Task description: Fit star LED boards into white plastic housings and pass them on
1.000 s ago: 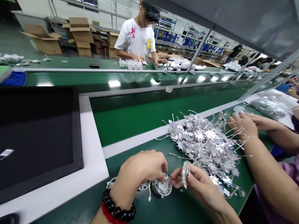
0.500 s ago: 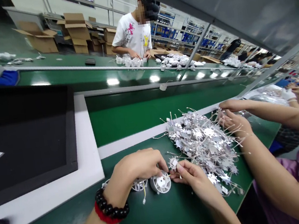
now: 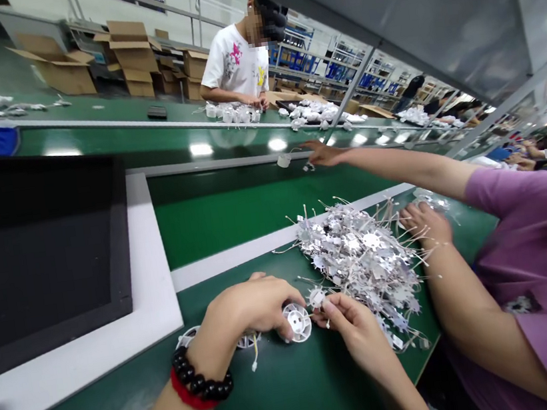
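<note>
My left hand [image 3: 259, 307], with a black bead bracelet and a red band at the wrist, is closed on a white round plastic housing [image 3: 299, 324] with spokes, gripping its left edge. In my right hand [image 3: 352, 322], a small silver star-shaped plate [image 3: 316, 296] is pinched between thumb and fingers, just right of the housing; a thin wire shows by the fingertips. Two more white housings lie by my left hand: one partly hidden under it [image 3: 246, 341], with a wire and connector, and another [image 3: 188, 337] behind the wrist.
A heap of silver star-shaped plates with wires [image 3: 356, 261] lies right of my hands. A co-worker in a purple shirt [image 3: 528, 265] sits close at the right, one arm over the green conveyor [image 3: 213, 206]. A black tray [image 3: 38, 256] stands left; another person works across the line.
The co-worker's one arm has swung out from the heap over the conveyor, a small part below the hand. My left thumb has shifted to the housing's left edge. The view has shifted slightly.
</note>
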Action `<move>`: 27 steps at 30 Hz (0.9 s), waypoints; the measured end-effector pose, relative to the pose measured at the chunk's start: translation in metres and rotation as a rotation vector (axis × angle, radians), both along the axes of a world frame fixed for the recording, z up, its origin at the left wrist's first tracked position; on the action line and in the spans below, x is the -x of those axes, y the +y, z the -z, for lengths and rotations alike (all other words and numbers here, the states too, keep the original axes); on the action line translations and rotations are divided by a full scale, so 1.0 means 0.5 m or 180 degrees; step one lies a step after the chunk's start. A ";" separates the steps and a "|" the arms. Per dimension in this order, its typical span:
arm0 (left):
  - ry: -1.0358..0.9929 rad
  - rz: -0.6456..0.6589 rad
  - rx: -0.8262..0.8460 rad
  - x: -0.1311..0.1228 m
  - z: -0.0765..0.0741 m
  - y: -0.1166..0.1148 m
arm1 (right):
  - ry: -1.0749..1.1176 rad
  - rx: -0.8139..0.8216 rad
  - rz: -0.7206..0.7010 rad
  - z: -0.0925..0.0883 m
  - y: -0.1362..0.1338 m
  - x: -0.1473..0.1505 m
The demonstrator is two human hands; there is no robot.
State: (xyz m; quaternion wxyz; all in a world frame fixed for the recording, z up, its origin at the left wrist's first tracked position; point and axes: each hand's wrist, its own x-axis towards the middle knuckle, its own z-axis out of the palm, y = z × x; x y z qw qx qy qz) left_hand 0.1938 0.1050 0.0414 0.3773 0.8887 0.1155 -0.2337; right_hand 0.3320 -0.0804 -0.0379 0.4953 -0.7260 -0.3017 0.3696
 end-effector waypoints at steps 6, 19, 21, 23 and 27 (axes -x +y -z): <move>-0.0095 -0.0025 0.0161 0.008 0.015 0.019 | -0.0410 0.0056 0.0048 -0.042 -0.019 -0.014; -0.0105 -0.0071 0.0115 0.026 -0.008 0.023 | -0.0748 0.0864 -0.0915 -0.075 0.001 0.061; -0.0097 -0.0067 0.0104 0.025 -0.011 0.021 | -0.0777 0.0905 -0.0922 -0.071 -0.003 0.060; -0.0091 -0.0054 0.0077 0.023 -0.013 0.019 | -0.0780 0.0945 -0.0950 -0.071 -0.008 0.060; -0.0104 -0.0007 0.0044 0.019 -0.015 0.014 | -0.0792 0.1000 -0.1017 -0.078 -0.015 0.060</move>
